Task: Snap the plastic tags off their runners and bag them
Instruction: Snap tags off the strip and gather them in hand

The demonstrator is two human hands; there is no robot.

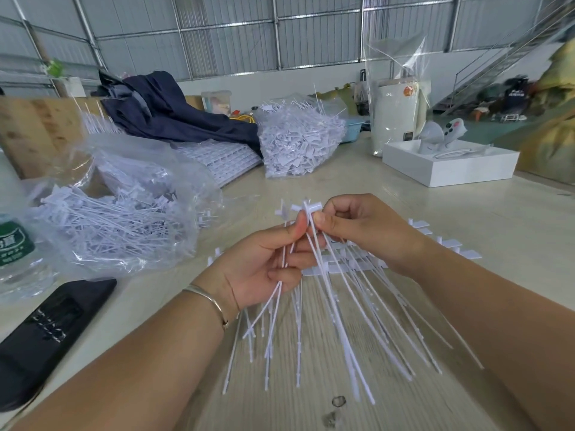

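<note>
The left hand (264, 269) is gripping a bundle of thin white plastic tags (311, 306) above the pale wooden bench (404, 197), the right hand (357, 231) pinching their heads. A clear plastic bag of loose tags (118, 219) is lying toward the bench's left edge.

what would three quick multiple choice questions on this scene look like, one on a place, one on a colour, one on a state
1. Where is the open clear bag of loose tags?
A. left of the hands
B. on the white box
C. under the dark cloth

2. What colour are the tags in the hands?
A. green
B. white
C. black

3. What is the left hand doing?
A. lying flat on the table
B. gripping a bundle of tags
C. holding the bottle

Answers:
1 A, the clear bag lies left of both hands.
2 B, the tags are white.
3 B, the left hand curls its fingers round the strips while the right hand pinches their tops.
</note>
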